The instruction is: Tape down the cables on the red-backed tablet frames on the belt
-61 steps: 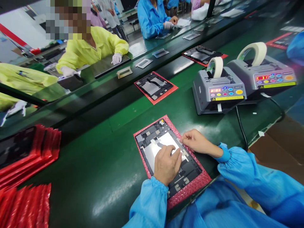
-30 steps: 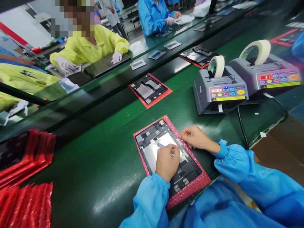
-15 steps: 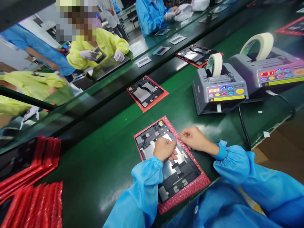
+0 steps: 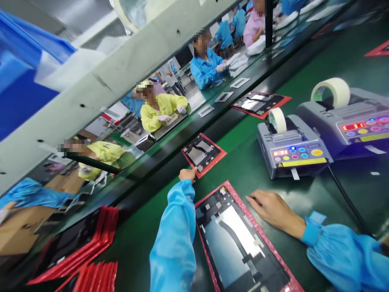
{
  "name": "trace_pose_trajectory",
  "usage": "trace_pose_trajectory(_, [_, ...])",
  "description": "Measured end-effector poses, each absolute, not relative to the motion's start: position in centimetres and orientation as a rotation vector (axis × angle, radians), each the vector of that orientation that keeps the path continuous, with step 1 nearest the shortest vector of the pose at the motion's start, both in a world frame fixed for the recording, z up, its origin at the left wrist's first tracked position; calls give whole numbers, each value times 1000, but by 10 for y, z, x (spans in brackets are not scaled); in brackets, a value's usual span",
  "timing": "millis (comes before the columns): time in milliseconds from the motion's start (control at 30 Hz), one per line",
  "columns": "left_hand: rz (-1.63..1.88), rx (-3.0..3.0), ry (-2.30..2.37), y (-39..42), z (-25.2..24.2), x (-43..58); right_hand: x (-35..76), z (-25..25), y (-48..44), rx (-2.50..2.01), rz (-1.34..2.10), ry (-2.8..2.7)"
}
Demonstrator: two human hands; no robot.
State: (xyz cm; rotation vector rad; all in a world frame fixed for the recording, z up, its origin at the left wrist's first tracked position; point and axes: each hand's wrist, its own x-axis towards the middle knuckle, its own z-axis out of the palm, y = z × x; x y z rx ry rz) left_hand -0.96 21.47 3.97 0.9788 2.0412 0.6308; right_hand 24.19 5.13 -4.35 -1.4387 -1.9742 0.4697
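Observation:
My left hand (image 4: 187,174) reaches forward to the near corner of a smaller-looking, farther tablet panel (image 4: 201,151), which lies on a red bubble-wrap bag. Its fingers are closed at that corner; the grip is partly hidden. Directly before me lies another tablet panel (image 4: 227,239) on a pinkish-red bubble-wrap bag (image 4: 273,253), its inner side up with a bright metal plate and a black flex cable. My right hand (image 4: 270,207) rests palm down just right of this bag, fingers stretched out and holding nothing visible.
Two grey tape dispensers (image 4: 294,152) with white tape rolls stand at the right, a cable (image 4: 349,202) trailing from them. Red-wrapped panels (image 4: 100,239) are stacked at the left. A further panel (image 4: 258,101) lies up the green bench. Co-workers (image 4: 164,107) sit beyond the raised ledge.
My left hand has left the near panel and moved forward to the farther one. My right hand's fingers have uncurled beside the bag. The view has tilted upward.

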Motion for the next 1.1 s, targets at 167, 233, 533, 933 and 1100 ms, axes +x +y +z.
trace_pose_trajectory(167, [714, 790, 2043, 261, 30, -13, 237, -46, 52, -1490, 459, -1962])
trace_pose_trajectory(233, [754, 737, 2026, 266, 25, -8, 236, -46, 53, -1510, 486, -1953])
trace_pose_trajectory(533, [1251, 681, 1759, 258, 39, 16, 238, -45, 55, -1504, 487, -1928])
trace_pose_trajectory(933, [1275, 578, 1495, -33, 35, 6, 245, -9, 26, -1199, 1746, -1109])
trace_pose_trajectory(1100, [1212, 420, 1505, -99, 13, 12, 244, -12, -35, -1070, 1854, -1242])
